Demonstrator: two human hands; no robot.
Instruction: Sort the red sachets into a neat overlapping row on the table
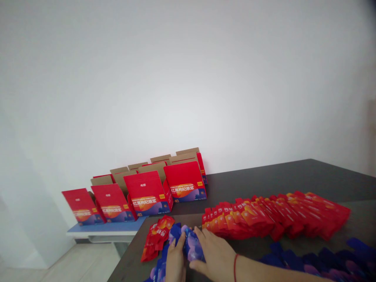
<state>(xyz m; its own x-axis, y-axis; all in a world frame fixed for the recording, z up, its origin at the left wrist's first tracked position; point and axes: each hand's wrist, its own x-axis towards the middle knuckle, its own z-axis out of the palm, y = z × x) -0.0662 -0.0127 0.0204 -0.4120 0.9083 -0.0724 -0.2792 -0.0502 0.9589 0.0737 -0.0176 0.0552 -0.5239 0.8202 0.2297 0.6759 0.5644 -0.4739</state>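
Blue-purple sachets (192, 243) are bunched between my two hands near the table's front left. My left hand (175, 256) grips them from the left, thumb laid along the front. From the right, my right hand (213, 252) closes its fingers and thumb round the same bunch; a red cord circles that wrist. More blue sachets (160, 268) lie beside and below my left hand, partly hidden by it. Just left of the hands rests a small pile of red sachets (157, 237). How many sachets are in my hands I cannot tell.
A long overlapping row of red sachets (276, 215) lies to the right on the dark table (258, 180). Blue sachets (323, 260) spread along the front right, partly behind my forearm. Several open red cartons (148, 194) stand back left, some on a blue-topped side table (108, 228).
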